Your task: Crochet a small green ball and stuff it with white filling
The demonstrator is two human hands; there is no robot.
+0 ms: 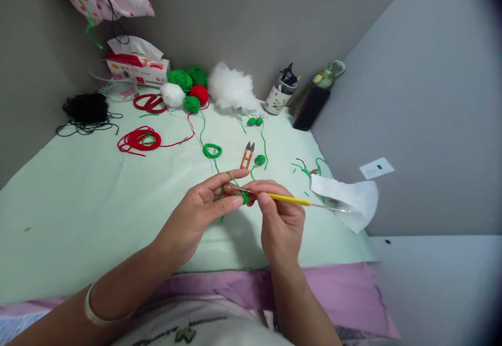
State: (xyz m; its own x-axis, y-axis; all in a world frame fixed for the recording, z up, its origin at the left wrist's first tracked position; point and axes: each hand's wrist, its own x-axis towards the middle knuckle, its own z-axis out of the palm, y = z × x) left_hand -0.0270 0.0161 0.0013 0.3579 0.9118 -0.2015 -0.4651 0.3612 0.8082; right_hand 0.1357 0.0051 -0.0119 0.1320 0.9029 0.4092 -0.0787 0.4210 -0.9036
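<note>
Between thumb and fingers, my left hand (204, 202) pinches a small piece of green crochet (245, 197). Green yarn runs from it over the raised left index finger and back to a loose green coil (212, 151) on the table. My right hand (280, 218) grips a crochet hook (292, 199) by its yellow handle. The hook's metal shaft points left and meets the green piece; its other metal end sticks out to the right. Just beyond my fingertips lie orange thread snips (247, 157) and a small green crocheted ball (260, 160).
Yarn balls (181, 80), white stuffing (231, 87) and a tissue box (137, 69) stand along the back wall. Red yarn (140, 140) and black yarn (86, 108) lie left. A pen cup (279, 96) and dark phone (312, 107) are back right, white paper (353, 199) right.
</note>
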